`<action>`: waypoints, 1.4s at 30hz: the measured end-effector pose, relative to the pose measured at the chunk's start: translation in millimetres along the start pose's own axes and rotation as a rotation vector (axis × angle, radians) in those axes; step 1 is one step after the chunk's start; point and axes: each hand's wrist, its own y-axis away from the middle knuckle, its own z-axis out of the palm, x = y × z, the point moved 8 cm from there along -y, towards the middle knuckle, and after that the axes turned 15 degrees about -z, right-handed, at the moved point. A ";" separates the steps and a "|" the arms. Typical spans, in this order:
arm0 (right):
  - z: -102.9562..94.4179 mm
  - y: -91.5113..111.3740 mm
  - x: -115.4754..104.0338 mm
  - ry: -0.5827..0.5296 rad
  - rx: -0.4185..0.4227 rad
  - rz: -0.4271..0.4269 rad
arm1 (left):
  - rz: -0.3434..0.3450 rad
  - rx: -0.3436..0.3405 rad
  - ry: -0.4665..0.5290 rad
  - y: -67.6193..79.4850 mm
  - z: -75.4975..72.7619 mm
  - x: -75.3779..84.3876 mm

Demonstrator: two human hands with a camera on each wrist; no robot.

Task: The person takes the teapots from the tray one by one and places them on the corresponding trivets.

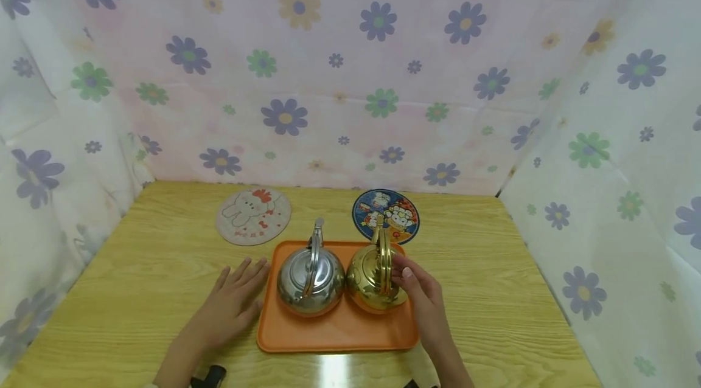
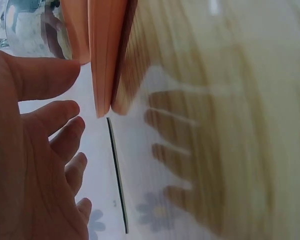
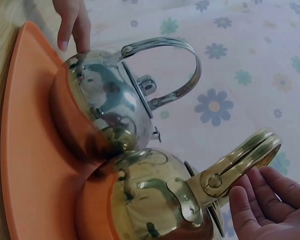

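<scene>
Two round kettles stand side by side on an orange tray (image 1: 339, 336). The silver kettle (image 1: 301, 291) is on the left, the gold kettle (image 1: 364, 281) on the right, both with raised arched handles. My right hand (image 1: 424, 297) is at the right side of the gold handle (image 3: 240, 160). In the right wrist view its fingertips are close against the handle; contact is unclear, and the fingers do not wrap it. My left hand (image 1: 230, 306) lies spread beside the tray's left edge. The left wrist view shows its thumb (image 2: 52, 77) near the tray rim (image 2: 102, 60).
Behind the tray lie a pale round mat (image 1: 241, 224) with a cartoon rabbit and a dark blue round mat (image 1: 364, 205) with cartoon figures. All rest on a wood-grain table (image 1: 164, 254). Flower-patterned cloth (image 1: 339, 11) surrounds its back and sides.
</scene>
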 end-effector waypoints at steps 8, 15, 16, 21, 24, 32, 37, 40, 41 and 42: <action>12.9 -2.8 4.2 -0.081 -0.084 0.075 | -0.022 -0.027 0.013 -1.8 7.5 3.2; 20.9 -9.2 10.5 -0.112 -0.117 0.093 | -0.031 -0.044 0.018 -4.2 9.4 2.7; 21.6 -10.6 10.4 -0.108 -0.124 0.088 | -0.037 -0.048 0.018 -4.6 9.7 2.3; 24.5 -16.2 8.5 -0.105 -0.147 0.082 | -0.053 -0.066 0.027 -8.0 10.2 0.7; 25.8 -18.3 7.2 -0.133 -0.150 0.101 | -0.059 -0.082 0.029 -10.0 10.2 -0.1; 28.0 -24.5 4.1 -0.186 -0.172 0.146 | -0.060 -0.103 0.060 -13.5 8.4 -0.3; 27.2 -27.6 5.0 -0.176 -0.179 0.173 | -0.067 -0.115 0.075 -15.4 10.8 -3.0; 26.0 -29.4 5.0 -0.161 -0.186 0.186 | -0.074 -0.122 0.089 -15.4 13.2 -5.0; 25.6 -30.1 4.7 -0.157 -0.189 0.187 | -0.077 -0.124 0.095 -15.3 14.0 -5.7; 25.1 -30.8 4.4 -0.154 -0.191 0.189 | -0.077 -0.124 0.103 -15.1 14.5 -6.0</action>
